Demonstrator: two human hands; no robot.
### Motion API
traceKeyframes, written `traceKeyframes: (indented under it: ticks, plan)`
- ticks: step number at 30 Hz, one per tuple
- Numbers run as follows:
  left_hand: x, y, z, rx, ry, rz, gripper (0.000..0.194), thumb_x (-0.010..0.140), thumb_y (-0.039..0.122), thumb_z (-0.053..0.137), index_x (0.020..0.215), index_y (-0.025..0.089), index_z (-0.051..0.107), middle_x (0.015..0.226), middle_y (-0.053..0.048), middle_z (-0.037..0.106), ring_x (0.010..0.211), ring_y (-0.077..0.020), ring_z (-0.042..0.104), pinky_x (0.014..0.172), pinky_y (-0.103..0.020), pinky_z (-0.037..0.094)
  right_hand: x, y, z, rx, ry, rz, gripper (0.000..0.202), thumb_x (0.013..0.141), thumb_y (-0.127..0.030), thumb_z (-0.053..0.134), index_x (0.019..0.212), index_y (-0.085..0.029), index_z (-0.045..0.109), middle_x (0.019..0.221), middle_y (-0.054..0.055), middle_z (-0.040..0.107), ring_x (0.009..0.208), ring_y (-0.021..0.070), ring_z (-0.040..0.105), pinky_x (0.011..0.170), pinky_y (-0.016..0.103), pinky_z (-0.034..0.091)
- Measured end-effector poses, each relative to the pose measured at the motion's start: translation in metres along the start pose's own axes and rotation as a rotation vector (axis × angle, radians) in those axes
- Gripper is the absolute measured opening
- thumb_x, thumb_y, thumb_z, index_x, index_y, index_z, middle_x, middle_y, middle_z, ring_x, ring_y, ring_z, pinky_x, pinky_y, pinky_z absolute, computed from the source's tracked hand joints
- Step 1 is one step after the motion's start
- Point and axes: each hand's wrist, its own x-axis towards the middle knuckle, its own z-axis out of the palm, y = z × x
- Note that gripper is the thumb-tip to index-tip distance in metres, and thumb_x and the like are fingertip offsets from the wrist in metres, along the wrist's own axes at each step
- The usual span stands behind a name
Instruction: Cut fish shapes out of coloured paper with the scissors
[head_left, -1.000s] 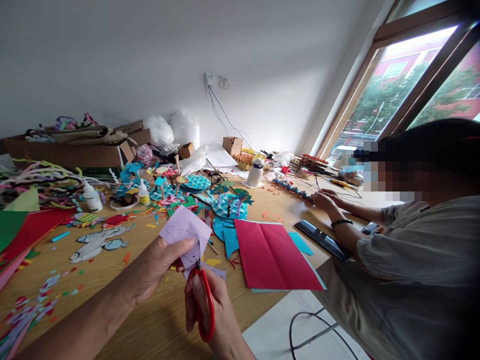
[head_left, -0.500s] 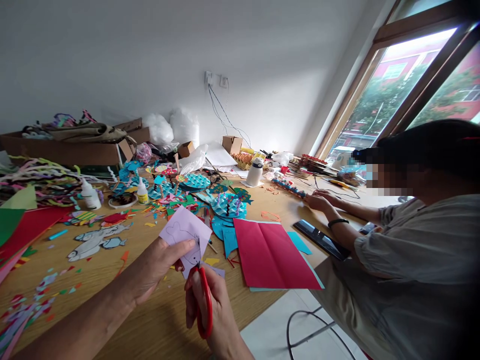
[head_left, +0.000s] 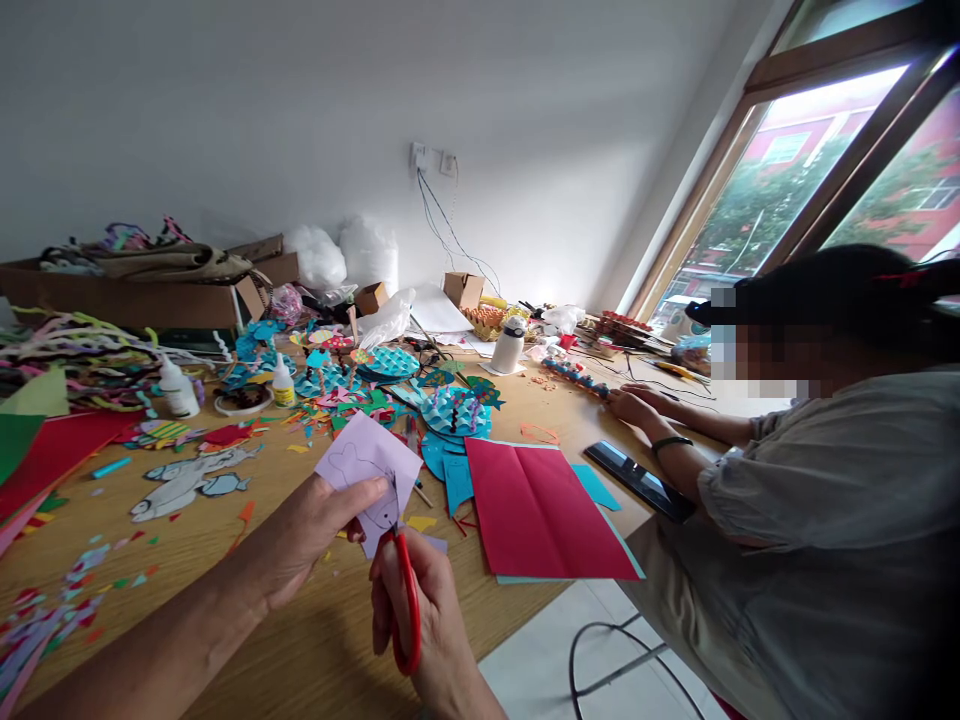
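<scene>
My left hand (head_left: pixel 322 520) pinches a piece of lilac paper (head_left: pixel 365 450) between thumb and fingers. A fish outline is drawn on that paper in dark line. In my right hand (head_left: pixel 424 600) are red-handled scissors (head_left: pixel 409 610), fingers wrapped round the loops. The scissor blades meet the lower right edge of the lilac paper, near the fish's head. Part of the blades is hidden by the paper and my fingers. Left of my hands, several white paper fish cut-outs (head_left: pixel 176 490) lie on the wooden table.
Red paper (head_left: pixel 544 505) over pale blue sheets lies right of my hands. Blue crafted pieces (head_left: pixel 457 410), glue bottles (head_left: pixel 283 382) and paper scraps spread behind. A dark phone (head_left: pixel 637 480) lies near a co-worker (head_left: pixel 810 480) seated at the right. A white bottle (head_left: pixel 510 345) stands farther back.
The view has shifted very slightly. My hands, the lilac paper and the scissors keep nearly the same positions. The co-worker's head and arms have moved a little to the left.
</scene>
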Motion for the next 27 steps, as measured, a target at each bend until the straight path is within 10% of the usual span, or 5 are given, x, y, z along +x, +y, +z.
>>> traceKeyframes:
  ticks: [27]
  plan:
    - [-0.001, -0.007, 0.003, 0.004, -0.006, 0.019, 0.021, 0.074, 0.037, 0.056, 0.065, 0.018, 0.052, 0.056, 0.005, 0.049, 0.054, -0.0107, 0.039, 0.05, -0.023, 0.032, 0.0, -0.001, 0.002, 0.027, 0.032, 0.007, 0.051, 0.07, -0.067, 0.05, 0.061, -0.018, 0.042, 0.034, -0.01, 0.034, 0.025, 0.0025, 0.027, 0.026, 0.013, 0.024]
